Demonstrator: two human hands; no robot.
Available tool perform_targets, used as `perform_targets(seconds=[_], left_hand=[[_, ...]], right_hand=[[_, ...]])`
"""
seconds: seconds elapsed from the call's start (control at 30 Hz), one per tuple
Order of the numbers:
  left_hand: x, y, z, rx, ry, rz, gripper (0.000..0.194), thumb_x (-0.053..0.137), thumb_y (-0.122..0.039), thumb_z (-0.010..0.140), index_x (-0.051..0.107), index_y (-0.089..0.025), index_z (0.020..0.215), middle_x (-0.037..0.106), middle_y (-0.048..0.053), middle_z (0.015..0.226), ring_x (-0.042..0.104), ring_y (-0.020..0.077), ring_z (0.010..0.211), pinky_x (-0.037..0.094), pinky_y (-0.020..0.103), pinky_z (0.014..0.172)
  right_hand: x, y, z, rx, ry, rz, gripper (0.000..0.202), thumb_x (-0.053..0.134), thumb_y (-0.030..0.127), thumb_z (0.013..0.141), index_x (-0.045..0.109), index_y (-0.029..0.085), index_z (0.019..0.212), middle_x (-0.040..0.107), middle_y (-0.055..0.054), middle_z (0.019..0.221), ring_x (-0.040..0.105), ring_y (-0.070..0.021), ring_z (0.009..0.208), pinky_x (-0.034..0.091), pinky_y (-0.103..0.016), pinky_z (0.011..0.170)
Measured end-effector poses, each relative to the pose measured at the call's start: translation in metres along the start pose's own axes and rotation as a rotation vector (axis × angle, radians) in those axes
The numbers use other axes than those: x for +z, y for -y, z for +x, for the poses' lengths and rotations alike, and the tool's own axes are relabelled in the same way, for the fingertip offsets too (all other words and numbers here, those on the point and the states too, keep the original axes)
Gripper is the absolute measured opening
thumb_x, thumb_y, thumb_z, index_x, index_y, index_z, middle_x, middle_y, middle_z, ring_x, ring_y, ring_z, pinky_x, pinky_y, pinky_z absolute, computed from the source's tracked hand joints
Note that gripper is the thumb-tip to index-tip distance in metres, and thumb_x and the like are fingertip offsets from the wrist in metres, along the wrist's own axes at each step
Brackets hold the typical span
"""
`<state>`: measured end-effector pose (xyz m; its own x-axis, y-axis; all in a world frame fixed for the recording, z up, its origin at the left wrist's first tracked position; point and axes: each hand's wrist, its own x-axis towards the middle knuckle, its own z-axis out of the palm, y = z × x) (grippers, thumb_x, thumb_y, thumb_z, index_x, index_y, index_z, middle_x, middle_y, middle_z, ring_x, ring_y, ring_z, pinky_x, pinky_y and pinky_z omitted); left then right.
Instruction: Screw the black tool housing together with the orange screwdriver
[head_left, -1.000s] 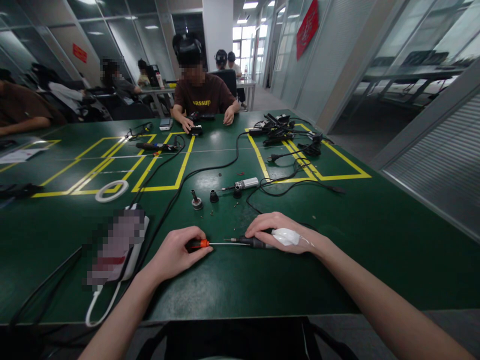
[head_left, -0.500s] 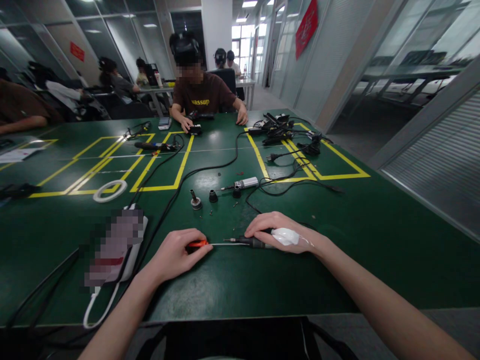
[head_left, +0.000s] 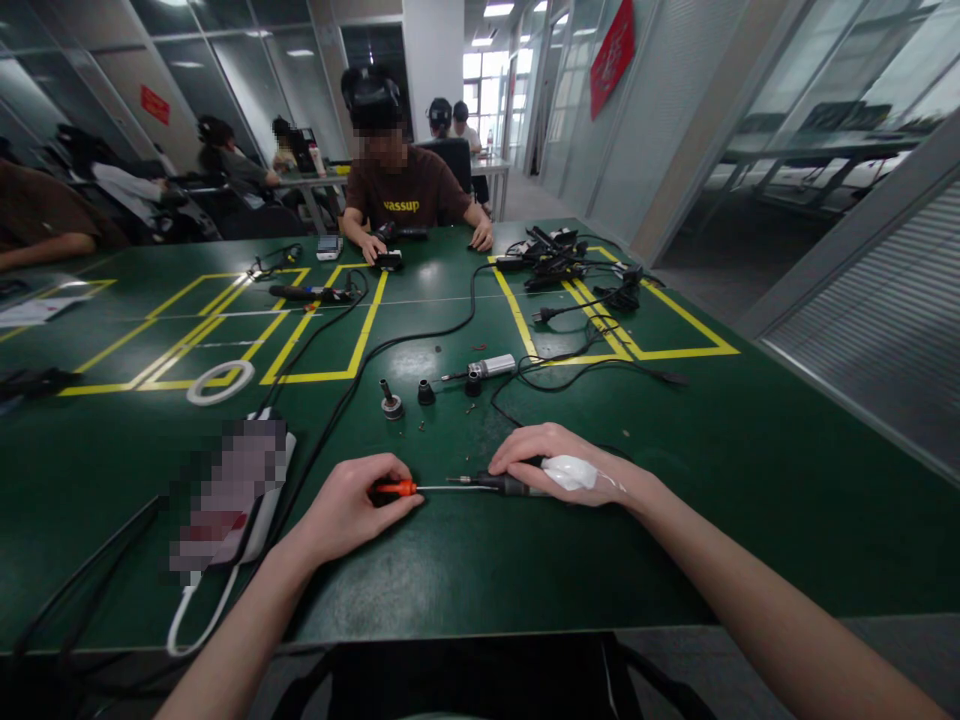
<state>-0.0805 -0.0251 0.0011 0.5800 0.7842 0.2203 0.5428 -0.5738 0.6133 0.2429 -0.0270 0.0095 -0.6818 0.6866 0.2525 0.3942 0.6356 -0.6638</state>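
Observation:
My left hand [head_left: 367, 498] is closed round the orange handle of a screwdriver [head_left: 406, 488] near the front of the green table. Its thin metal shaft points right and meets a black and silver tool [head_left: 510, 484]. Over that tool lies my right hand [head_left: 555, 465], its fingers wrapped on the dark body, a white dressing on the back of the hand. Beyond my hands stand a metal-based part [head_left: 391, 406] and a black cone-shaped part [head_left: 426, 392]. Another black part [head_left: 473, 384] stands by a silver cylinder [head_left: 496, 366], with small screws [head_left: 470, 408] nearby.
A pixelated phone-like object [head_left: 229, 500] lies left of my left arm. Black cables [head_left: 352, 385] run across the table, with a white tape ring [head_left: 220, 382] at left. A cable pile [head_left: 555, 260] lies at back right. Opposite sits a person [head_left: 405, 190].
The fingers of my left hand have parted slightly at the orange handle, and more of it shows. My right hand has stayed in place.

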Motion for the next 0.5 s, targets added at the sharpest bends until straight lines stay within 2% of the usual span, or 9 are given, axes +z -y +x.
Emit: perform_targets(seconds=[0.5], left_hand=[[-0.0021,-0.0007,0.0023,0.089,0.013,0.055,0.02,0.066,-0.035,0.096,0.075,-0.02,0.086,0.072,0.001,0.074,0.066,0.0133,0.065,0.049,0.022,0.065]], right_hand=[[-0.0002,0.0005,0.0001,0.007,0.012,-0.005,0.027,0.054,0.023,0.102,0.081,0.017,0.105,0.082,-0.01,0.107,0.076,-0.0198,0.099,0.057,-0.031,0.091]])
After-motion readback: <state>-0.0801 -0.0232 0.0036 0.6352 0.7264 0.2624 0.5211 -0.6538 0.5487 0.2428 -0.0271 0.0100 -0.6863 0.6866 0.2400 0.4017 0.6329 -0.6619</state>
